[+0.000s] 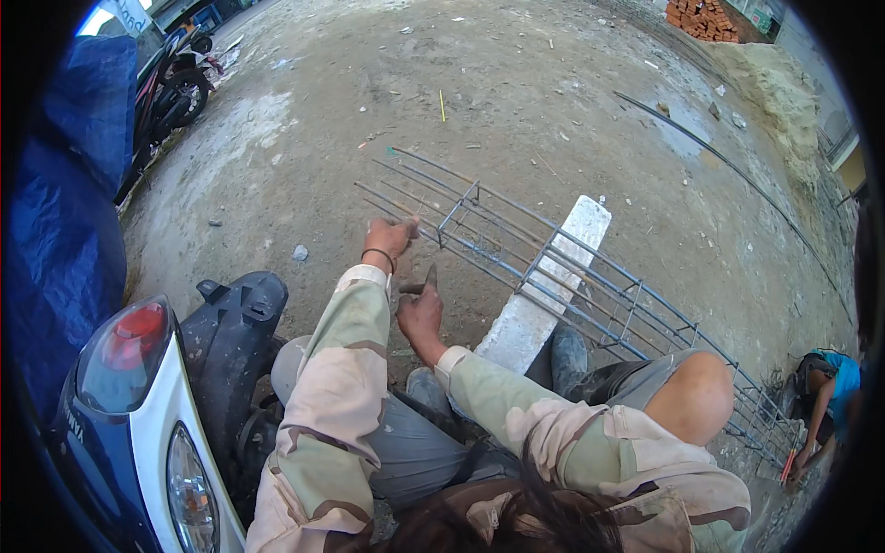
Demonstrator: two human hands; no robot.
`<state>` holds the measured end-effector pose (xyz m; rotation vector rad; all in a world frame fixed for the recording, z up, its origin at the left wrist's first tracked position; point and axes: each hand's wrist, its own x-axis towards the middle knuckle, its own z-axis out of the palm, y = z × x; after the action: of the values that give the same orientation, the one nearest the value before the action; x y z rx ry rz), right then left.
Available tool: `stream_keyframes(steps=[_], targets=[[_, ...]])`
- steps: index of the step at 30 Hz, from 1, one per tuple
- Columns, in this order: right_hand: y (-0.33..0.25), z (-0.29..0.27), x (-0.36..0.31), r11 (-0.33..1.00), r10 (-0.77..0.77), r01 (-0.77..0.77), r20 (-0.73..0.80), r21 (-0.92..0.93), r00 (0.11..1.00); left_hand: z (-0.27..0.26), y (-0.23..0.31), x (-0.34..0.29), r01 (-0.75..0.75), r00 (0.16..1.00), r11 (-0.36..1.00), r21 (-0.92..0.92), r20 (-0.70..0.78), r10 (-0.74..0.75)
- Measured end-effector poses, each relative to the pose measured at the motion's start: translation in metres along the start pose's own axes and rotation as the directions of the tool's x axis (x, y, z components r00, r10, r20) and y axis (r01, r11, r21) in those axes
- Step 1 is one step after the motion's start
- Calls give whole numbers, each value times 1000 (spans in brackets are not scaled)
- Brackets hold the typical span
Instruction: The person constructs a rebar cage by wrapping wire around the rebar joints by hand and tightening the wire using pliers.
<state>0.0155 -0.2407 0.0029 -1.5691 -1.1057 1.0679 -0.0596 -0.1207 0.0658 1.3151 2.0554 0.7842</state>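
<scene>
Touching rebar cage (537, 263) | left hand (389, 241) | lettering (74, 422) on scooter (147, 433)

Left hand (391, 240) beyond right hand (422, 318)

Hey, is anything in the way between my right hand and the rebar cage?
Nothing visible is. Only dirt ground shows between your right hand and the rebar cage; the white block lies farther right, beneath the cage.

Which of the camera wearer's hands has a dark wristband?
The left hand, farther forward by the steel cage; the right hand, lower in view, shows none.
</scene>
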Motion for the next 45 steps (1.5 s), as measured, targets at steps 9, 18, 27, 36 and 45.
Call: stream_keyframes(steps=[9,18,27,36,45], targets=[[7,-17,-27,825,-148,455,648,-336,747,42,-21,16,697,632,570,-436,749,-200],[-109,-163,-12,286,192,958,981,-27,-30,35,19,8,-278,942,866,416,296,160],[-233,-434,-64,472,-361,736,655,-486,664,41,47,-26,-689,670,169,705,530,520],[166,-565,-233,844,103,-536,-981,0,162,57,22,1,-746,542,-150,649,722,431],[283,-517,-276,627,118,-705,-854,-332,507,60,44,-9,-639,577,-396,659,752,319]])
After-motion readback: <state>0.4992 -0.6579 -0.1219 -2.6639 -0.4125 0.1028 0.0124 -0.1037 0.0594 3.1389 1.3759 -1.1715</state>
